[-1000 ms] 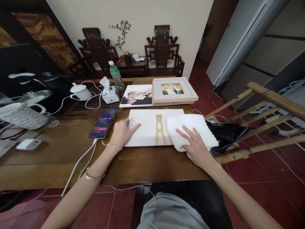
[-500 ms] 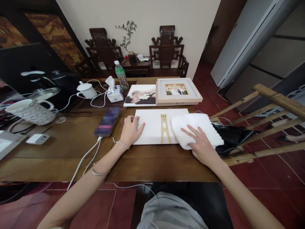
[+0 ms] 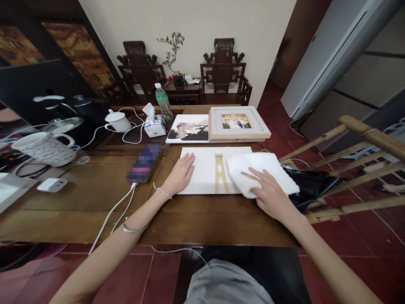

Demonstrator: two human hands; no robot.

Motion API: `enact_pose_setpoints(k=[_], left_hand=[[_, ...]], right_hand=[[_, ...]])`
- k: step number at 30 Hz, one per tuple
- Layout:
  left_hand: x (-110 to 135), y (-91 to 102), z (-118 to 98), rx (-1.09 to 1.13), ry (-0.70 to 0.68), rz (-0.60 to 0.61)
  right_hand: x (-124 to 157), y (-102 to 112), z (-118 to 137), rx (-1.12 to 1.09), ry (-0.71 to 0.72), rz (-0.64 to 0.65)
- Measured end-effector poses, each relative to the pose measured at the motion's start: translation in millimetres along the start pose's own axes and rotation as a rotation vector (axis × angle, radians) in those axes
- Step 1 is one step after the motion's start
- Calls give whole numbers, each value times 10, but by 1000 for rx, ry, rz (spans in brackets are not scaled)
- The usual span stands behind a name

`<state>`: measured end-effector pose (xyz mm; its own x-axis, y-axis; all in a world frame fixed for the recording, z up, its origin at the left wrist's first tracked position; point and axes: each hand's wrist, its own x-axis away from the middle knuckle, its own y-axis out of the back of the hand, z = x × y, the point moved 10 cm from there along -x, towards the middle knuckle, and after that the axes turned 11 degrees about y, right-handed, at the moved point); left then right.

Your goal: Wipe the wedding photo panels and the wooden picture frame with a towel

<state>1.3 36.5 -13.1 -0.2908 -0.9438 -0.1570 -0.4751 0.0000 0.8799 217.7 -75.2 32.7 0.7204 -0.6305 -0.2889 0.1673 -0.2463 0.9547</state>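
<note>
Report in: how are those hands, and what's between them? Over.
Left hand resting on white panel. Right hand spread on white cloth, partly covering panel's right end. Tan A-shaped piece between them, on panel.

Phone [image 3: 144,164]'s lying just left of my left hand [image 3: 180,173], patterned mug [image 3: 47,150] way further left, plus a tissue box [image 3: 155,128] and plastic bottle [image 3: 163,103] out past that hand, kinda leftish.

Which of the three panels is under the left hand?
The front white panel, with the tan piece; the photo panel and framed picture lie farther back, untouched.
</note>
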Motion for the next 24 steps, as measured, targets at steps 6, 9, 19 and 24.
enact_pose_setpoints(k=[6, 9, 19, 24], left_hand=[[-1, 18, -1, 22, 1, 4], [0, 16, 0, 25, 6, 14], [-2, 17, 0, 46, 7, -23], [-3, 16, 13, 56, 9, -21]], right_hand=[[-575, -255, -567, -18, -125, 161], [-748, -306, -704, -10, -148, 166], [3, 29, 280, -49, 18, 99], [172, 149, 420, -82, 26, 97]])
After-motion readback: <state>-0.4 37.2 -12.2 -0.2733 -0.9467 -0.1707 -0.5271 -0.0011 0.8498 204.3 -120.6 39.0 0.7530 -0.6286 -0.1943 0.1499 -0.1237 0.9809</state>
